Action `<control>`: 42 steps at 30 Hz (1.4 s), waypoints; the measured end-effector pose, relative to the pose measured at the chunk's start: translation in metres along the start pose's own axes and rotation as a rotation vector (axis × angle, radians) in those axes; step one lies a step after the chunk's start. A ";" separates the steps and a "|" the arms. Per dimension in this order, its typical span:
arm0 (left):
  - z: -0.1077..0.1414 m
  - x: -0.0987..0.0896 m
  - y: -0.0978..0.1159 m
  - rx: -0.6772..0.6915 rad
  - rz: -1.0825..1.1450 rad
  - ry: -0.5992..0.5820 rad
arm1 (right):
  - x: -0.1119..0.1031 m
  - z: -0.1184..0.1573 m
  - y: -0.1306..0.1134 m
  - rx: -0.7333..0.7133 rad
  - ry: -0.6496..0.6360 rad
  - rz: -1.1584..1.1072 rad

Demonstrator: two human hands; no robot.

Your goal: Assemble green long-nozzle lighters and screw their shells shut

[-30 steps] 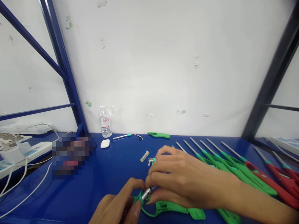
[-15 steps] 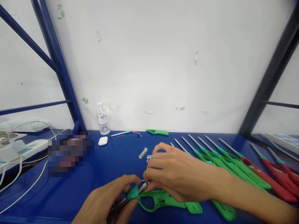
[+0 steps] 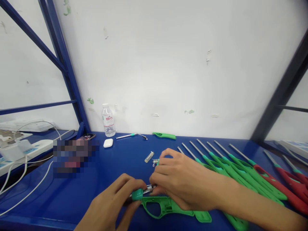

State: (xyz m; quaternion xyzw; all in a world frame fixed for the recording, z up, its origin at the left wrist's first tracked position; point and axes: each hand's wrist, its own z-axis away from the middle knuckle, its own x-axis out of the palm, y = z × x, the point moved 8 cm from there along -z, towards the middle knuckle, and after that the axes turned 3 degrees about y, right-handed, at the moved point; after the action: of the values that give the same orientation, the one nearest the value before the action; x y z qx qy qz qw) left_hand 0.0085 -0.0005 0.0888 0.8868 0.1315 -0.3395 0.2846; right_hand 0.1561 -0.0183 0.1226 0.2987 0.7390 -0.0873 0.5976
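Note:
My left hand (image 3: 117, 195) is closed around a lighter nozzle tube, gripping it by the teal collar (image 3: 137, 194). The nozzle's metal end (image 3: 148, 189) points right. My right hand (image 3: 173, 176) pinches at that end; whatever small part sits in its fingertips is hidden. Just below both hands, an open green lighter housing half (image 3: 166, 207) lies on the blue table (image 3: 115, 165). Beyond my right hand are a clear fuel tank (image 3: 149, 157) and a small metal valve piece (image 3: 155, 162), the latter partly covered by my fingers.
Several green lighters (image 3: 240, 173) and red lighters (image 3: 288, 173) lie on the right. At the back are a green housing half (image 3: 165, 135), another nozzle tube (image 3: 127, 136), a water bottle (image 3: 108, 121) and a white case (image 3: 108, 143). A power strip (image 3: 40, 147) with cables stands left.
My left hand has tipped the nozzle closer to level, and its teal collar has turned. My right hand stays at the metal end. The whole view has shifted slightly.

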 end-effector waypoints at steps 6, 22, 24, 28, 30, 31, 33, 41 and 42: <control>0.000 -0.001 0.001 0.012 -0.105 0.026 | 0.003 -0.001 0.003 0.020 -0.027 -0.012; 0.001 -0.005 0.002 0.072 -0.214 0.026 | 0.001 -0.003 0.007 0.134 0.046 -0.148; -0.001 -0.009 0.002 0.065 -0.214 0.055 | -0.001 0.001 0.015 0.233 0.026 -0.201; -0.004 -0.018 0.001 0.057 -0.234 0.122 | -0.006 0.007 0.027 0.370 -0.025 -0.254; -0.004 -0.020 -0.003 0.036 -0.237 0.124 | -0.006 0.008 0.031 0.407 -0.068 -0.312; -0.003 -0.020 -0.006 0.022 -0.235 0.117 | -0.006 0.009 0.031 0.423 -0.090 -0.349; 0.000 -0.018 -0.012 -0.002 -0.232 0.095 | -0.003 0.013 0.031 0.463 -0.116 -0.431; 0.023 0.012 -0.028 0.011 -0.169 0.088 | 0.029 0.082 0.007 0.725 0.238 -0.356; 0.025 0.017 -0.029 0.012 -0.160 0.090 | 0.036 0.092 0.002 0.735 0.278 -0.304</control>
State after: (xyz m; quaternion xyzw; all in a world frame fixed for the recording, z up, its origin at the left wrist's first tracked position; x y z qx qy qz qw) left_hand -0.0048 0.0088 0.0496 0.8895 0.2126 -0.3218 0.2451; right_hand 0.2296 -0.0494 0.0642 0.3886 0.7679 -0.3912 0.3259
